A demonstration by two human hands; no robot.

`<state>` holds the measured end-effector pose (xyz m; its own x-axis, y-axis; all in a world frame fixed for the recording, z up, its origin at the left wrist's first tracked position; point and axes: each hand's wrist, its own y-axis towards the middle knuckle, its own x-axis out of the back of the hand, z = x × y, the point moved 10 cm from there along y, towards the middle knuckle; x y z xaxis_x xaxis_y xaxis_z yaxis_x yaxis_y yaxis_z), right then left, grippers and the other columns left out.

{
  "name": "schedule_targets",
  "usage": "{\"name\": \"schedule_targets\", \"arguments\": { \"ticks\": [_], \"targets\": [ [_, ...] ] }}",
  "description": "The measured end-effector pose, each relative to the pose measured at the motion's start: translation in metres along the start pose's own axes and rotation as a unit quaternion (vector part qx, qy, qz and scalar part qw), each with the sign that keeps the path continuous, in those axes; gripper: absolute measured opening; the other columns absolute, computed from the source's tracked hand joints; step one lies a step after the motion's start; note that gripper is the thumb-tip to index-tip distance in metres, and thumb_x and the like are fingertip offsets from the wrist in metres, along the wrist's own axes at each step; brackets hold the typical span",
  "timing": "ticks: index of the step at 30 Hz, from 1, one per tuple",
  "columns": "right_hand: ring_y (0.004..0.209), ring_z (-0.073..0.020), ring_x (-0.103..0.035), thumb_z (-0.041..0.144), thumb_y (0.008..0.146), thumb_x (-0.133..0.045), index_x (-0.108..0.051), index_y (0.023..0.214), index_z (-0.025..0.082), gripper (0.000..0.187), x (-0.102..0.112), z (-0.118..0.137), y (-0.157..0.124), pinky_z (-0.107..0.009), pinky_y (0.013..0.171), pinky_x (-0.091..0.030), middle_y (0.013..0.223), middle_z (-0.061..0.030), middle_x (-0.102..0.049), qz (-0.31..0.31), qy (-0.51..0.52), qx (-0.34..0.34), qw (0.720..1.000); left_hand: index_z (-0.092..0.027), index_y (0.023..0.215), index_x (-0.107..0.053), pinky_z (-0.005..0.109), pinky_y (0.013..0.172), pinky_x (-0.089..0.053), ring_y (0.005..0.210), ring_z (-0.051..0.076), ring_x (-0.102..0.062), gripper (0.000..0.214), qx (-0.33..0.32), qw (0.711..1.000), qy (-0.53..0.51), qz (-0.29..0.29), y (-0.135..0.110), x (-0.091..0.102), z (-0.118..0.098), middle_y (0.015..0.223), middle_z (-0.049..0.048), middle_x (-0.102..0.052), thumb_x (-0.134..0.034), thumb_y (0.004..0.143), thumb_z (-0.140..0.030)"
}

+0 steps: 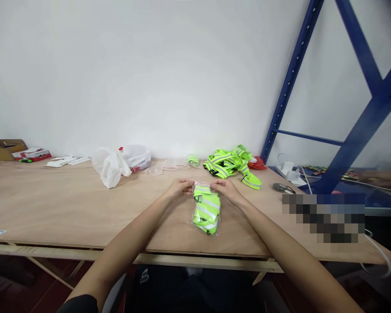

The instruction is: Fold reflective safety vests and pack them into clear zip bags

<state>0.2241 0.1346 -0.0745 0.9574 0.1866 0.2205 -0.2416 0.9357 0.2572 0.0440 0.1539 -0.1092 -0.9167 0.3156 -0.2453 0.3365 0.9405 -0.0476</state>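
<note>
A clear plastic bag [216,231] lies on the wooden table in front of me, its top edge toward the wall. Inside it is a folded bundle of neon-green reflective strap [207,211] with silver stripes. My left hand [181,188] pinches the bag's upper left corner. At the upper right corner, the fingers of my right hand [227,191] are closed on the same edge. Beyond my hands, a loose heap of the same reflective straps [226,163] is piled near the wall. Left of the heap sits a small packed bundle [193,161] of green strap.
Flat clear zip bags [175,164] and white plastic bags [109,167] lie along the wall. Farther left are white papers [67,161], a red-and-white box [32,154] and a cardboard box [6,150]. A blue metal frame [288,82] rises at right, near a coiled tape-like disc [280,187].
</note>
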Motion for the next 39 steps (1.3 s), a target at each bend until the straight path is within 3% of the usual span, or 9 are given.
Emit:
{"name": "schedule_targets", "arguments": {
  "ticks": [8, 15, 25, 39],
  "targets": [
    [0.068, -0.0157, -0.059, 0.048, 0.065, -0.077, -0.071, 0.073, 0.016, 0.034, -0.003, -0.01, 0.001, -0.028, 0.067, -0.044, 0.072, -0.0026, -0.068, 0.013, -0.006, -0.031, 0.999, -0.009, 0.079, -0.072, 0.023, 0.06, -0.059, 0.062, 0.015, -0.069, 0.023, 0.029, 0.999, 0.014, 0.007, -0.001, -0.004, 0.01, 0.078, 0.0116, -0.075, -0.085, 0.072, -0.027],
    [0.064, -0.0142, -0.054, 0.05, 0.066, -0.075, -0.071, 0.072, 0.015, 0.036, -0.005, -0.011, -0.001, -0.026, 0.061, -0.04, 0.07, -0.0029, -0.067, 0.029, -0.016, -0.048, 0.998, -0.011, 0.071, -0.068, 0.022, 0.061, -0.056, 0.058, 0.012, -0.065, 0.027, 0.01, 0.999, 0.031, -0.009, 0.0, -0.001, 0.007, 0.065, 0.0045, -0.069, -0.088, 0.067, -0.028],
    [0.062, -0.0133, -0.051, 0.055, 0.063, -0.078, -0.068, 0.071, 0.015, 0.042, -0.013, -0.01, -0.002, -0.026, 0.059, -0.037, 0.066, -0.001, -0.064, 0.055, -0.014, -0.04, 0.998, -0.012, 0.073, -0.066, 0.027, 0.064, -0.054, 0.061, 0.013, -0.062, 0.034, 0.012, 0.999, 0.041, 0.021, -0.008, -0.016, 0.006, 0.066, 0.0026, -0.066, -0.088, 0.061, -0.036],
    [0.058, -0.0118, -0.046, 0.052, 0.064, -0.079, -0.069, 0.071, 0.015, 0.04, -0.018, -0.015, -0.003, -0.026, 0.058, -0.033, 0.061, 0.0015, -0.058, 0.079, -0.013, -0.056, 0.995, -0.013, 0.07, -0.066, 0.024, 0.061, -0.048, 0.061, 0.012, -0.06, 0.033, -0.008, 0.998, 0.051, 0.028, -0.009, -0.022, 0.004, 0.067, 0.0018, -0.065, -0.088, 0.058, -0.034]
  ]
}}
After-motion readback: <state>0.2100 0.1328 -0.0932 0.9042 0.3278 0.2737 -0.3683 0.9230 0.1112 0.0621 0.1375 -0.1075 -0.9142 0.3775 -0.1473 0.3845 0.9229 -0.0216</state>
